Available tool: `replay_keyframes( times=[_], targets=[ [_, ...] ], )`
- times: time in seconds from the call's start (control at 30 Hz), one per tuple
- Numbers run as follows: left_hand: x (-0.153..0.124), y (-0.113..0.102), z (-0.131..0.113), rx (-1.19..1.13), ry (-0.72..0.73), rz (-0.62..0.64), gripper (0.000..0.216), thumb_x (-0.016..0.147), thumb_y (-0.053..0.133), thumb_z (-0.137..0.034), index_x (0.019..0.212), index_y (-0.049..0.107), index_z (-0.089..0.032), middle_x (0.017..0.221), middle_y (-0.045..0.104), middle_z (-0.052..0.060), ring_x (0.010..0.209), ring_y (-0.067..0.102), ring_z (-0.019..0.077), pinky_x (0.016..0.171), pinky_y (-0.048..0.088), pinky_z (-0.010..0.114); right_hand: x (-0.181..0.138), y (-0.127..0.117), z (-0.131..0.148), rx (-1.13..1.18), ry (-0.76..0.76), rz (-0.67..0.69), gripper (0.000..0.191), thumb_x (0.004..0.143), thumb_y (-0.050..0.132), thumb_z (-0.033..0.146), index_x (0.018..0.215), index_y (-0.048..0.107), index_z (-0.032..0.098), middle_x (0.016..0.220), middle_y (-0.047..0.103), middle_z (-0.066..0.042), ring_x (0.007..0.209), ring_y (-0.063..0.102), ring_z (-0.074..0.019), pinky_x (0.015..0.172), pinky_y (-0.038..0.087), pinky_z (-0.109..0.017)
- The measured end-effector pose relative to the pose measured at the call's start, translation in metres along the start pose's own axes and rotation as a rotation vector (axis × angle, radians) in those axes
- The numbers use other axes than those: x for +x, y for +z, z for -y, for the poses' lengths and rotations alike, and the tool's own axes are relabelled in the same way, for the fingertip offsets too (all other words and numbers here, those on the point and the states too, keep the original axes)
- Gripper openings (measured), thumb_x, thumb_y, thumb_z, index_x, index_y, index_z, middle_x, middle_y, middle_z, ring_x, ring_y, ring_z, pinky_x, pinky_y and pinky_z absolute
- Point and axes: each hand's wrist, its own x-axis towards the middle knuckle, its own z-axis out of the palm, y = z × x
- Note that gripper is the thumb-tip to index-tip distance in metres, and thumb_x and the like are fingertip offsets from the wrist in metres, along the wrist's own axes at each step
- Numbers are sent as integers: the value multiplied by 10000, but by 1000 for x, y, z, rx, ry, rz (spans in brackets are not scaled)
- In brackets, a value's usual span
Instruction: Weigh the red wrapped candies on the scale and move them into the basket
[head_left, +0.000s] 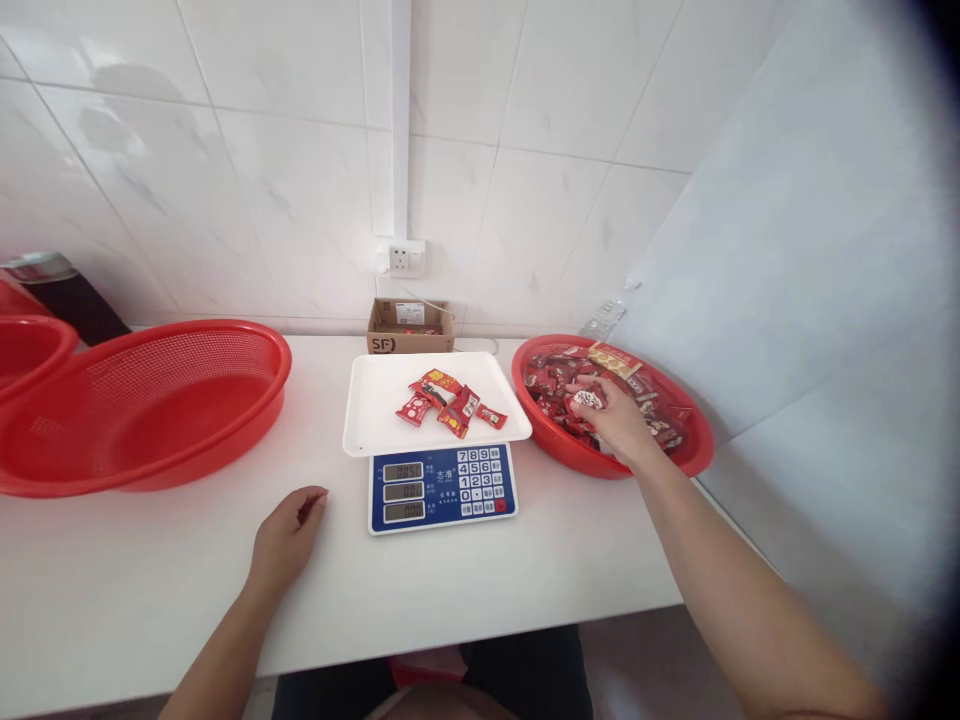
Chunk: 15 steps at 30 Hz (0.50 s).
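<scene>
A blue electronic scale [442, 486] stands mid-table with a white tray [375, 410] on top; several red candy packets [448, 400] lie on the tray. My right hand [613, 418] reaches into the red bowl [694, 455] of wrapped candies at the right, fingers closed on a candy packet [587, 399]. My left hand [289, 540] rests on the white table left of the scale, fingers loosely curled, holding nothing.
A large red mesh basket [150, 405] sits at the left, with a second red basket [26, 345] behind it at the edge. A small cardboard box [409, 328] stands against the tiled wall under a socket [405, 258]. A plastic bottle [611, 312] lies behind the bowl.
</scene>
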Motion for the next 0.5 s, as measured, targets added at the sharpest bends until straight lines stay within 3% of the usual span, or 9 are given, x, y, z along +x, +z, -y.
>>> replay_keyframes(
  times=[0.2,0.33,0.5],
  targets=[
    [0,0,2,23,22,-15,303,752,433,-457,877,595,-233,884,667,11,786,616,185,732,483,295,-3,15,20,-14,-92,15,367,735,567,290,1092,587,206,1054,653,-57,899,614,-203,847,456,-380],
    [-1,-1,0,37,10,-10,303,748,434,-457,874,599,-235,882,669,7,788,617,184,724,483,287,-1,41,34,-46,-217,133,355,801,469,230,1139,577,218,1176,589,-53,1049,551,-188,939,406,-348],
    [-2,-2,-2,37,10,-16,297,746,435,-455,861,603,-239,877,673,2,778,617,178,717,482,276,0,73,53,-116,-237,268,406,817,427,162,1205,539,204,1208,565,-77,1105,518,-176,999,352,-338]
  ],
)
